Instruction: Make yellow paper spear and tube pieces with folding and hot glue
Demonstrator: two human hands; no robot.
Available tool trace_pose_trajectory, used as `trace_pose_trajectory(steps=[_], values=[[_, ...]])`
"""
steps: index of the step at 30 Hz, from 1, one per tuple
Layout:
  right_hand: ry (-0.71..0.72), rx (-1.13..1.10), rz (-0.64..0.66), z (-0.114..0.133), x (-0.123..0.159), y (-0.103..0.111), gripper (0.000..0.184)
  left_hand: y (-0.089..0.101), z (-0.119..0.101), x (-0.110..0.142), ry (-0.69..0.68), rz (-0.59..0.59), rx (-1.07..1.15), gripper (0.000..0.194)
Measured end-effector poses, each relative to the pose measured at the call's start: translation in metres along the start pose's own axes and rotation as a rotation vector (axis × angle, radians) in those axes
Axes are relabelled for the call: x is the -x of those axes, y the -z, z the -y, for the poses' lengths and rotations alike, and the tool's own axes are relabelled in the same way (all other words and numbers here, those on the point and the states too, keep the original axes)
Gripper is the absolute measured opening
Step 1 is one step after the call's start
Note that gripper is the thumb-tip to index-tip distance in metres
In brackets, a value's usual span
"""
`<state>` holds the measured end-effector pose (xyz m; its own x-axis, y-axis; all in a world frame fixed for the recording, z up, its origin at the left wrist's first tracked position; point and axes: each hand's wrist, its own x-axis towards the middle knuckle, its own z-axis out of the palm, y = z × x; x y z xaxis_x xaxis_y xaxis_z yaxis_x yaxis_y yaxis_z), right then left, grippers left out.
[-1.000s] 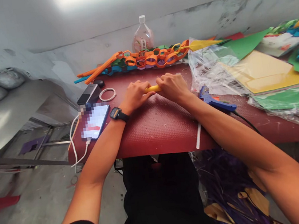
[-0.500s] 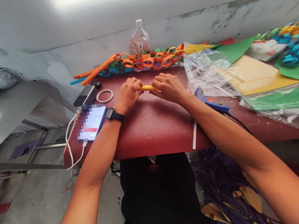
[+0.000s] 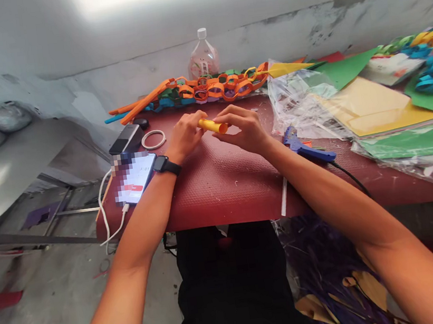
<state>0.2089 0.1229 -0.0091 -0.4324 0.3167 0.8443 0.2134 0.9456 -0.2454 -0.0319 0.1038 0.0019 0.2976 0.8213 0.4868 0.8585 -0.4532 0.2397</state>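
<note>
A yellow rolled-paper tube (image 3: 211, 125) is held just above the table, its round hollow end facing right and towards me. My left hand (image 3: 188, 132) is closed on the tube's left end, between thumb and fingers. At the other end, my right hand (image 3: 244, 129) has its thumb and fingers parted around the tube's mouth; I cannot tell whether a fingertip touches it. A blue glue gun (image 3: 305, 147) lies beside my right forearm, and a white glue stick (image 3: 284, 196) is near the front edge.
An orange paper chain (image 3: 226, 87) runs along the back, before a plastic bottle (image 3: 203, 60). On the left are a phone (image 3: 134, 178) with a white cable, a tape ring (image 3: 153, 139) and a grey box (image 3: 123, 138). Coloured paper (image 3: 380, 103) and plastic bags cover the right side.
My right hand's fingers have loosened and spread from the tube's right end. The tube now tilts so its hollow mouth shows. My left hand keeps hold.
</note>
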Motion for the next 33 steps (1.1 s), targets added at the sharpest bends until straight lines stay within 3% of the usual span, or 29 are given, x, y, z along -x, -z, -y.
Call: trace_pose_trajectory(steps=[4,8,12,16,23,33], values=[[0.080,-0.030,-0.047,0.011,-0.003,-0.004,0.025,-0.005,-0.005,-0.003,-0.093,0.008,0.065,0.031],[-0.051,0.020,0.039,0.018,-0.004,0.001,0.026,-0.009,-0.008,-0.003,-0.129,0.022,0.139,0.035],[-0.123,0.041,0.108,0.025,-0.006,0.004,0.031,-0.010,-0.010,-0.003,-0.108,0.037,0.148,0.036],[-0.117,0.043,0.130,0.026,-0.007,0.003,0.033,-0.009,-0.012,-0.003,-0.112,0.055,0.139,0.035],[0.000,0.066,0.060,0.025,-0.008,0.003,0.029,-0.008,-0.012,-0.004,-0.089,0.057,0.105,0.033],[-0.061,0.147,0.176,0.028,-0.008,0.002,0.034,-0.009,-0.009,-0.005,-0.046,0.071,0.053,0.034]])
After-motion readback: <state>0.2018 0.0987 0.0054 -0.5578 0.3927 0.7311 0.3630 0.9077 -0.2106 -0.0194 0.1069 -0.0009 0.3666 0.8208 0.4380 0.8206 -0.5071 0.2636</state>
